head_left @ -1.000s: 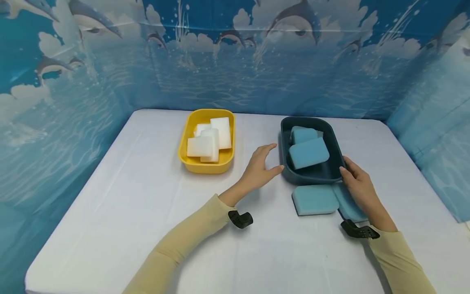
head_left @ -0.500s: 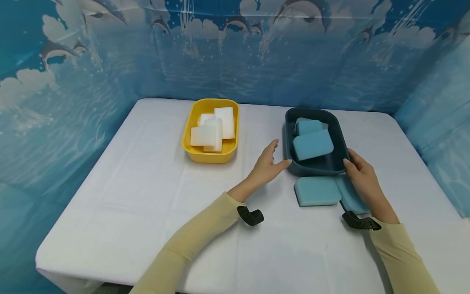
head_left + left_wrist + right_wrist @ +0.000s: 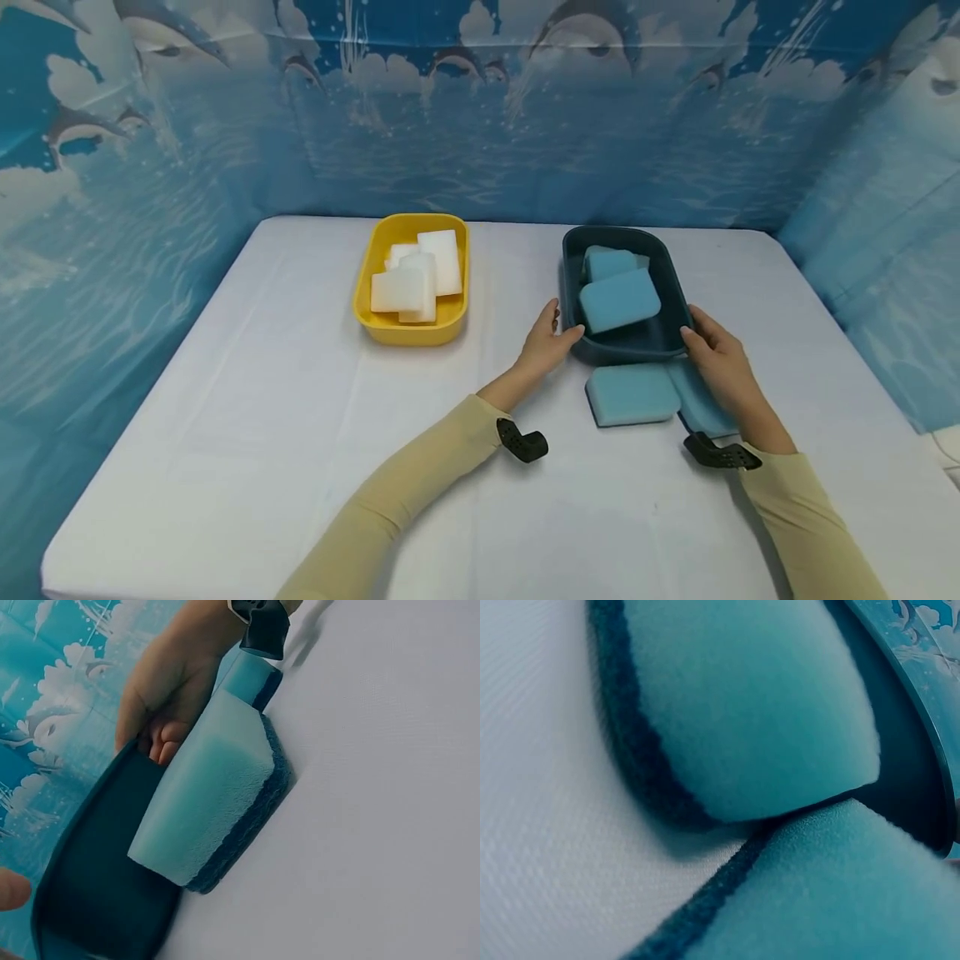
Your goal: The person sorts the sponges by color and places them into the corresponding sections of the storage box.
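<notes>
A dark blue plastic bin (image 3: 652,343) stands at the right of the table, with light blue sponges (image 3: 619,301) in it. My right hand (image 3: 723,367) grips its near right corner, thumb at the rim; the left wrist view shows the fingers bent over that edge. My left hand (image 3: 543,343) is at the near left corner, thumb tip by the rim, fingers beside the outer wall. In the left wrist view this thumb tip (image 3: 11,891) appears just outside the wall. Two more sponges, one a dark-backed light blue sponge (image 3: 632,395), the other a partly covered sponge (image 3: 702,397), lie before the bin.
A yellow bin (image 3: 411,335) holding several white sponges (image 3: 397,291) stands left of the dark one. White cloth covers the table (image 3: 247,433). A dolphin-print curtain (image 3: 420,150) hangs along the back and sides.
My left hand has come closer to the dark bin's left wall, its fingers less spread. My right hand stays on the right corner. The head view has shifted slightly.
</notes>
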Available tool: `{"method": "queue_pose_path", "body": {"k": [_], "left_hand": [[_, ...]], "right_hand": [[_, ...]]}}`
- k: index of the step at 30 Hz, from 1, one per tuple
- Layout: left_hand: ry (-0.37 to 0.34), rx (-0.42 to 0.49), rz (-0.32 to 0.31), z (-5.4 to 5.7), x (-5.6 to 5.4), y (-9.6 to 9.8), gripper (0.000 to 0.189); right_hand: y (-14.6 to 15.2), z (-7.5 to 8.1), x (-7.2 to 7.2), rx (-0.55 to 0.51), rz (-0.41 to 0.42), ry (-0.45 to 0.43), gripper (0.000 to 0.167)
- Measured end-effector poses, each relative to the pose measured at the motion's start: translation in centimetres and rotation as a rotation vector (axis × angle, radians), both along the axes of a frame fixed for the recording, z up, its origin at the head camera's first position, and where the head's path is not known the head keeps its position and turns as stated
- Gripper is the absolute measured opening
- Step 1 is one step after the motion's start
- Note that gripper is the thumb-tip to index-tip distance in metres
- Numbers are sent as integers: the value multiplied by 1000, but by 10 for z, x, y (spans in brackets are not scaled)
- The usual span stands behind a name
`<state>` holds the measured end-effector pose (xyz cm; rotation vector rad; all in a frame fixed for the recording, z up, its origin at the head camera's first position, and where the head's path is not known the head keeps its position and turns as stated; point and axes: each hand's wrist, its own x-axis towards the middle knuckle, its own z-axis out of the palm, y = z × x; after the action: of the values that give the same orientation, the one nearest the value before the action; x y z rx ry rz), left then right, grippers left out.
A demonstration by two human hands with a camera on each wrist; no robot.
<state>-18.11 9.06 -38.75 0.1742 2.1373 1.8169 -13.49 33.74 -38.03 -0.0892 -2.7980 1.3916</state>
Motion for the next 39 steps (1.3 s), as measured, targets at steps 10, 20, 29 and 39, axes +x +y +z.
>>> {"method": "queue_pose_path", "body": {"k": [10, 20, 29, 39], "left_hand": [[36, 104, -15, -10, 5, 6, 64], [93, 88, -20, -14, 9, 7, 61], [113, 87, -10, -14, 6, 7, 61], [103, 107, -6, -14, 6, 7, 61]], "right_hand": [[0, 4, 8, 14, -9, 9, 64], [10, 11, 48, 243, 5, 107, 60], [16, 8, 93, 324, 46, 30, 78], [5, -1, 105, 397, 12, -7, 95]]}}
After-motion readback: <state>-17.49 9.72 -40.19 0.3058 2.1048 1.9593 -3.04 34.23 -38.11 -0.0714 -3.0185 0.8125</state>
